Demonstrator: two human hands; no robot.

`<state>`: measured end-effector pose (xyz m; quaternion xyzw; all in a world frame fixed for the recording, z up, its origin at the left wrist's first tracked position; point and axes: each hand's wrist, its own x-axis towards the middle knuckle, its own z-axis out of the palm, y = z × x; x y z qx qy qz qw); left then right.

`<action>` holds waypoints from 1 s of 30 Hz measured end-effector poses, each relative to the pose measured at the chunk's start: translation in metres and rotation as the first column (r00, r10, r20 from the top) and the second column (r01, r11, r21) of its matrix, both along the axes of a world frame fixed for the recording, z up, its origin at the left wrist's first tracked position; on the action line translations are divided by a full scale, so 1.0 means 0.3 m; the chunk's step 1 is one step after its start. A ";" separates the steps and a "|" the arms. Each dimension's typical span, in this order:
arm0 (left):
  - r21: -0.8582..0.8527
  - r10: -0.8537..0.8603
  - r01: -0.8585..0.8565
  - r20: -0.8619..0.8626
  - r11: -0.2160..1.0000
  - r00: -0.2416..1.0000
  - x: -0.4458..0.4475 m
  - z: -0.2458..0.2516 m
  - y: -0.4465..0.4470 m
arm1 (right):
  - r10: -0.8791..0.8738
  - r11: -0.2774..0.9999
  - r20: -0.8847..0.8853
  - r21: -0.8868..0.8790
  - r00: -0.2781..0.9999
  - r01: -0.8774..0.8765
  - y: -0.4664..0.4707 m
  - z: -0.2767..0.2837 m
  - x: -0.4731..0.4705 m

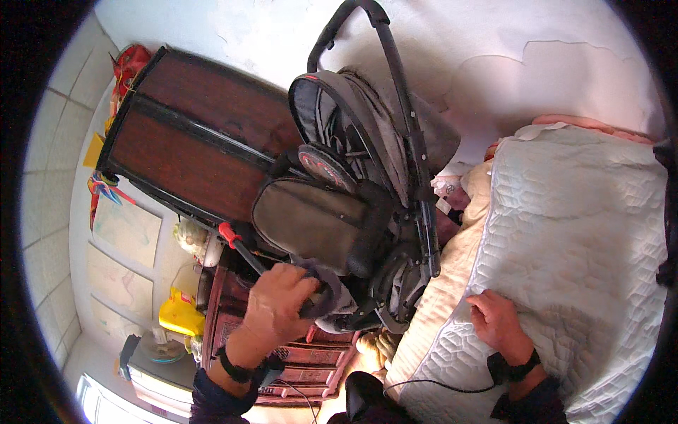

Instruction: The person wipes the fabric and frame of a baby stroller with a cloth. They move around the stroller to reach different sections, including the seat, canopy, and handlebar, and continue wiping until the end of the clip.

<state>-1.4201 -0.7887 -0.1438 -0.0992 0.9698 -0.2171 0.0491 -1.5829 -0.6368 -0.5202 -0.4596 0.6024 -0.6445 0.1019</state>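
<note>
My left hand is closed around a dark ring-shaped thing, blurred, so I cannot tell what it is. Just beyond it rises a grey and black baby stroller with its canopy and a curved black push handle. A bar with a red end sticks out beyond my left knuckles. My right hand, fingers curled with nothing visible in them, is over a white quilted bed cover, near its edge; whether it touches the cloth is unclear.
Behind the stroller is a dark reddish-brown wooden cabinet. Reddish wooden furniture stands beyond my left forearm, near a yellow plastic bag or container. A black cable runs from my right wrist across the bed's edge.
</note>
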 end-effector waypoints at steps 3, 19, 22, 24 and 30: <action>-0.008 0.069 -0.070 -0.062 0.998 0.996 0.012 0.066 -0.067 | -0.001 1.000 -0.016 0.007 1.000 0.001 -0.001 -0.001 0.000; -0.097 0.235 -0.227 0.071 0.969 0.969 -0.091 0.102 -0.325 | -0.009 1.000 -0.004 0.015 1.000 0.009 -0.008 -0.020 0.003; 0.115 0.045 -0.084 0.307 0.990 0.950 -0.205 0.001 -0.220 | -0.006 1.000 -0.006 0.013 1.000 0.007 -0.008 -0.016 0.001; 0.165 0.006 -0.075 0.388 0.983 0.922 -0.274 -0.048 -0.185 | 0.000 1.000 0.011 0.016 1.000 0.000 -0.007 -0.014 0.003; -0.121 0.084 -0.045 0.334 0.992 0.939 -0.391 -0.002 -0.302 | -0.018 1.000 -0.012 -0.003 1.000 0.018 -0.002 -0.013 -0.002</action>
